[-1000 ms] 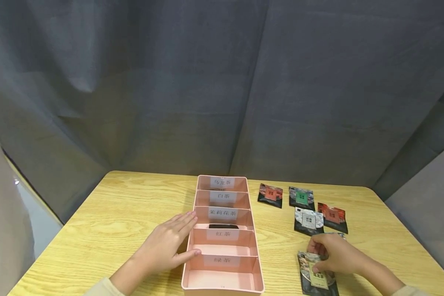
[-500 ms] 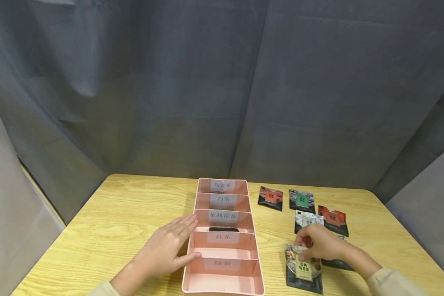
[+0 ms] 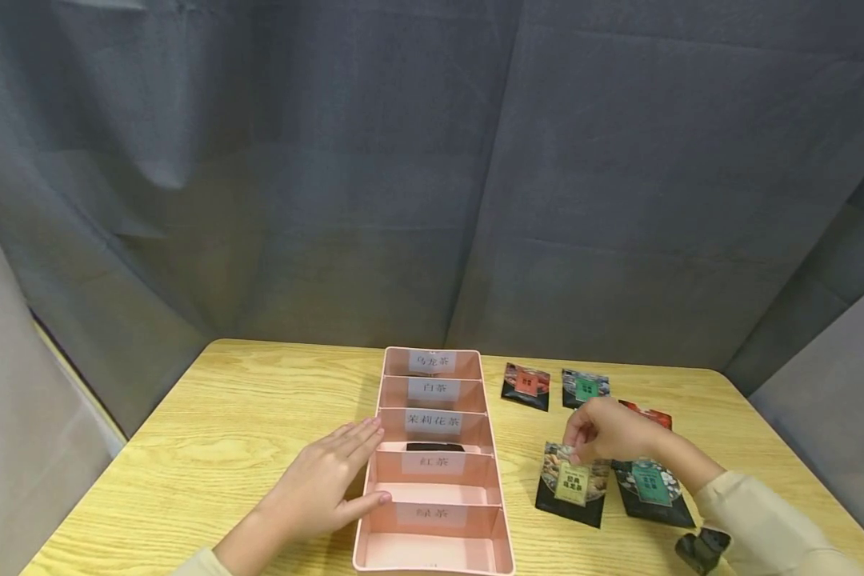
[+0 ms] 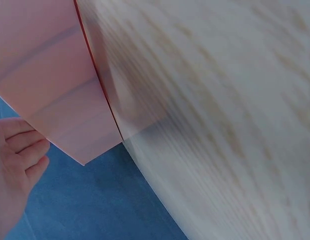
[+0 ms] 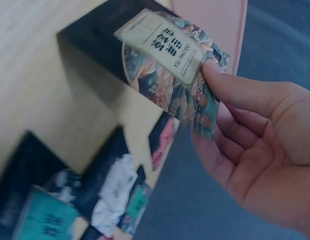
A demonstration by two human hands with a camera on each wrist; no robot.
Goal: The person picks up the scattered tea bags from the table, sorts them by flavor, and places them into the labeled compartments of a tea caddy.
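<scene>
The right hand [image 3: 605,432] pinches a yellow-label tea packet [image 3: 572,484] by its top edge, lower right of the frame. The left hand [image 3: 327,480] lies flat with relaxed fingers against the pink box [image 3: 500,512], steadying it on the surface [image 3: 209,432].

The right hand [image 3: 608,432] pinches the top edge of a dark packet [image 3: 571,485] with a yellow-green label, which hangs just below the fingers above the wooden table [image 3: 223,432]. Just beside that grip, toward the wrist, lies a packet with a teal label [image 3: 651,486]; beyond the knuckles lie a green-labelled packet [image 3: 586,387] and an orange-labelled one [image 3: 526,384], and a red packet [image 3: 648,414] shows behind the hand. Well across from the grip, the left hand [image 3: 324,480] rests flat with straight fingers against the side of a pink divided tray [image 3: 500,480].
</scene>
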